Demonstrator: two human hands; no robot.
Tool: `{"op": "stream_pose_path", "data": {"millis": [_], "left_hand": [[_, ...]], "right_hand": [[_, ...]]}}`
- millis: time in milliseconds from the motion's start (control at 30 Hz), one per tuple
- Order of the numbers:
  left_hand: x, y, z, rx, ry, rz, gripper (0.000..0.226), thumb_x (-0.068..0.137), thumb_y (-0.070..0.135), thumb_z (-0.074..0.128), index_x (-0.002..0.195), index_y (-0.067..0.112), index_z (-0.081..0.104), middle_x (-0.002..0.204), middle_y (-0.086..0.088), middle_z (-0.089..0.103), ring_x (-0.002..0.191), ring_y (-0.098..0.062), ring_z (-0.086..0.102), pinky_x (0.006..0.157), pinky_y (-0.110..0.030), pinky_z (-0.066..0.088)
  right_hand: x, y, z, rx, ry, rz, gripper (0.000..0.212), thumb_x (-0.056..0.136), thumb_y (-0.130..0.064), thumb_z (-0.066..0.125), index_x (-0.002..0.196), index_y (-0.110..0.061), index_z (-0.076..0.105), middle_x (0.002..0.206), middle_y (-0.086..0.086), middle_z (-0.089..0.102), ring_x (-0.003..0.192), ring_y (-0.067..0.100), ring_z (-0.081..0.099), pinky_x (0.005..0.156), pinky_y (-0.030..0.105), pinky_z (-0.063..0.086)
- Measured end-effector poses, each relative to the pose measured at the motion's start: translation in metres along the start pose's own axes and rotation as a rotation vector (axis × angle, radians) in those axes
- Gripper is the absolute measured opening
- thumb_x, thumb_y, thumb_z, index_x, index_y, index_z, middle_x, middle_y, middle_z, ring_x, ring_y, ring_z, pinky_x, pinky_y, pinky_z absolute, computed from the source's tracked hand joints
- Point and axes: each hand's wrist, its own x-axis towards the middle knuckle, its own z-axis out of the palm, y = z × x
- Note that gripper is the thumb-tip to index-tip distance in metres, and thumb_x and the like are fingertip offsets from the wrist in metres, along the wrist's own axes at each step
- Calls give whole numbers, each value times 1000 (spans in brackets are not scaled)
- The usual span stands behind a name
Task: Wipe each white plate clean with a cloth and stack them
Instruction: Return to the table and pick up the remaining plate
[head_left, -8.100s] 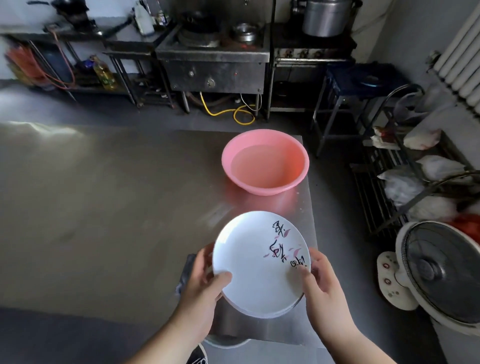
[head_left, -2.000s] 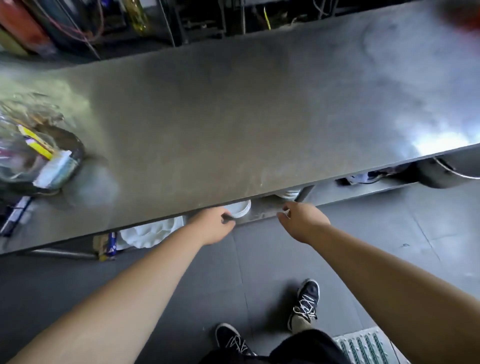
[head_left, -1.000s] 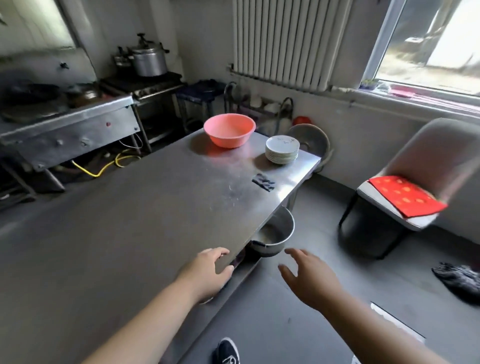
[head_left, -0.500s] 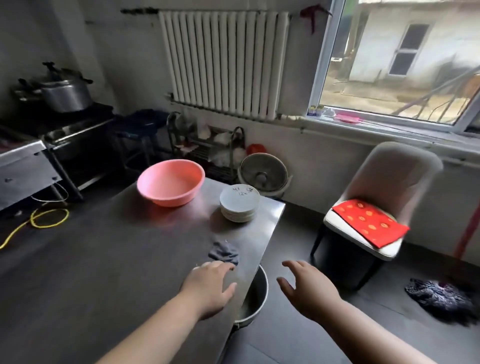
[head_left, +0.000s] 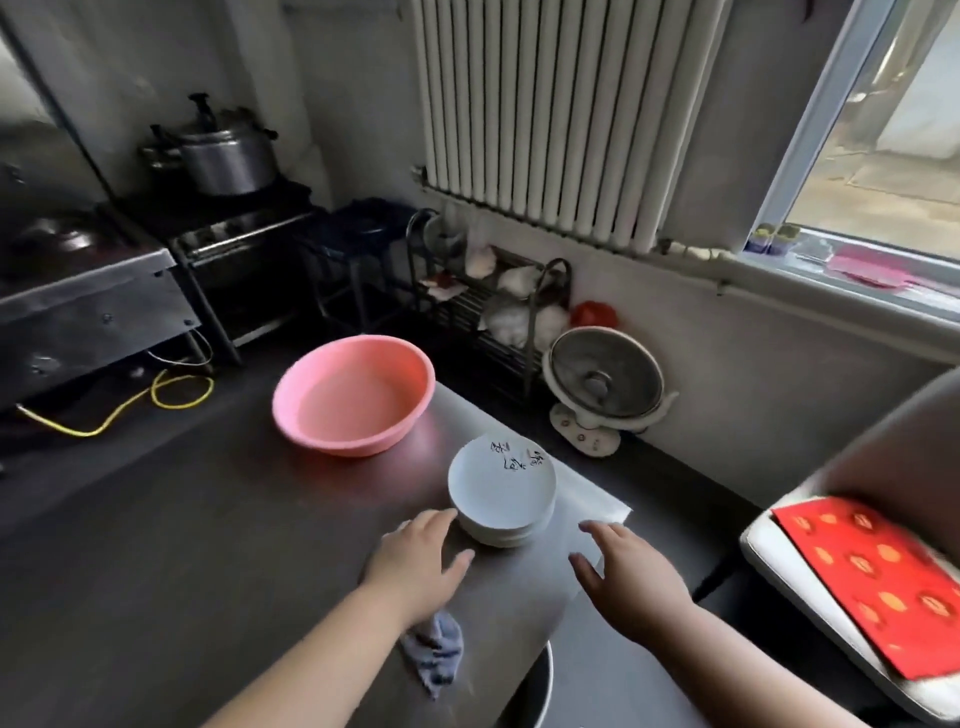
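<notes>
Both hands open, empty: left hand (head_left: 420, 558) nearing plates (head_left: 502, 491), right hand (head_left: 628, 577) beside | cloth (head_left: 435, 656) idle | tip: cradle stack from both sides, lift level.

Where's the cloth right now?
In the head view the cloth lies crumpled on the steel table, near its front edge, partly under the left forearm, nearer than the plate stack.

1. Bare steel table (head_left: 156, 519) lies left of the left hand (head_left: 415, 564).
2. The stack of white plates (head_left: 501, 493) stands just ahead of both hands, the left fingertips at its rim.
3. The pink basin (head_left: 353, 400) stands beyond.
4. A grey cloth (head_left: 434, 654) lies under the left wrist.
5. The right hand (head_left: 631, 582) hovers over the table edge.
</notes>
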Motion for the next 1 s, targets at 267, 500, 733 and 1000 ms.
{"op": "stream_pose_path", "data": {"millis": [267,500,733,1000], "left_hand": [[59,20,17,-164,11,-323,82,97,68,42,165,31,15,170,7,24,146,-25,42,114,-41,41],[79,17,42,-512,-33,-473,88,92,66,50,161,54,-5,172,12,22,153,-23,34,120,-40,36],[81,14,68,-1001,102,-538,76,89,38,68,154,55,32,152,35,44,141,11,38,120,-34,34],[92,19,83,-1465,154,-668,79,67,22,72,134,60,55,131,19,68,119,-11,67,90,-38,61]], "right_hand": [[127,28,0,64,-133,-162,65,101,-65,42,158,-39,30,157,-16,43,136,11,52,98,32,53],[187,35,30,217,-261,-206,70,100,-58,45,162,-38,19,163,-16,34,139,9,49,105,26,44],[190,29,34,667,-389,-49,52,101,-25,52,146,-50,46,133,-17,67,110,-9,64,89,12,48],[190,21,40,897,-441,84,53,103,-6,47,143,-40,54,132,-11,70,116,20,70,109,51,51]]}}
